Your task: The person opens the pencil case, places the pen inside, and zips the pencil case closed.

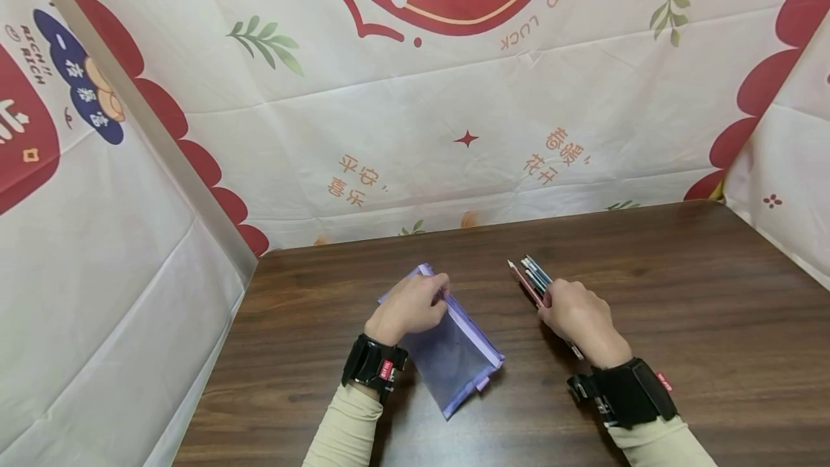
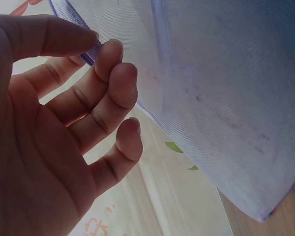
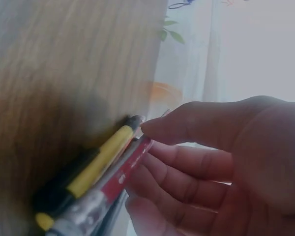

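A translucent purple mesh zipper pouch (image 1: 450,366) hangs slanted from my left hand (image 1: 411,312), which pinches its upper edge. In the left wrist view, thumb and index finger meet on a purple strip (image 2: 91,51) at the edge, and the mesh (image 2: 211,98) spreads out beyond the fingertips. Over to the right, my right hand (image 1: 580,316) grips a small bunch of pens and pencils (image 1: 534,281), their tips pointing away from me. The right wrist view shows a yellow-and-black pen (image 3: 101,164) beside a red-barrelled one (image 3: 123,178) at the thumb and fingers.
Both hands are over a dark brown wood-grain table (image 1: 311,395). A white printed cloth (image 1: 415,114) hangs along its back edge, with more cloth on the left (image 1: 117,294) and right (image 1: 794,164) sides. Each wrist wears a black strap.
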Motion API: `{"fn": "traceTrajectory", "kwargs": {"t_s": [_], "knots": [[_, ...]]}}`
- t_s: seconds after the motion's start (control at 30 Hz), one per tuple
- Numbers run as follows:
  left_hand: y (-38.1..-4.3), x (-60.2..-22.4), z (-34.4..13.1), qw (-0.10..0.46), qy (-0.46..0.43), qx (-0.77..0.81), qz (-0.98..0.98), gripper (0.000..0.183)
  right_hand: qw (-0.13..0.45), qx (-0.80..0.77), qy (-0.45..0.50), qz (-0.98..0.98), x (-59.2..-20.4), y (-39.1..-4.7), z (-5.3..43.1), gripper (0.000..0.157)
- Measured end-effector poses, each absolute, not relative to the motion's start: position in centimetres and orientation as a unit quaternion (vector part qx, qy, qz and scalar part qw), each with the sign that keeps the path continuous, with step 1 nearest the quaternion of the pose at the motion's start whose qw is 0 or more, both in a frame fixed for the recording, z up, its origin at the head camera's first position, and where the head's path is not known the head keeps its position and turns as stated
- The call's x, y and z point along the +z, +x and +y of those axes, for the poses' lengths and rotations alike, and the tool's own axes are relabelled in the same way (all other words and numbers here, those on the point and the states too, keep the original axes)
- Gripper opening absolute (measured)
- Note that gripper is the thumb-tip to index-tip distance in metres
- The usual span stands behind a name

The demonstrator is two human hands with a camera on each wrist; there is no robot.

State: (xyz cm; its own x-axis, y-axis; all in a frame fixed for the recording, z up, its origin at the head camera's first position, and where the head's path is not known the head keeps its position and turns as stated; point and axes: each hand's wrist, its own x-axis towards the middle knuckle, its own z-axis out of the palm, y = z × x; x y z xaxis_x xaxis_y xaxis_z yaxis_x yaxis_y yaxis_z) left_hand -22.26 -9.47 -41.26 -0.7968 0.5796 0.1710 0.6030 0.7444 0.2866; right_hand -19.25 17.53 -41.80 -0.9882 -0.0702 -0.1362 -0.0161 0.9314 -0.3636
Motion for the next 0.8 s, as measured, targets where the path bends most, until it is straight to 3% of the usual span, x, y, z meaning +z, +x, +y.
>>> {"fn": "traceTrajectory", "kwargs": {"t_s": [0.8], "knots": [[-22.3, -41.2, -9.7, 0.029, -0.321, -0.167, -0.932, 0.007, 0.036, -0.300, -0.112, 0.947, -41.7, -19.4, 15.5, 0.009]]}}
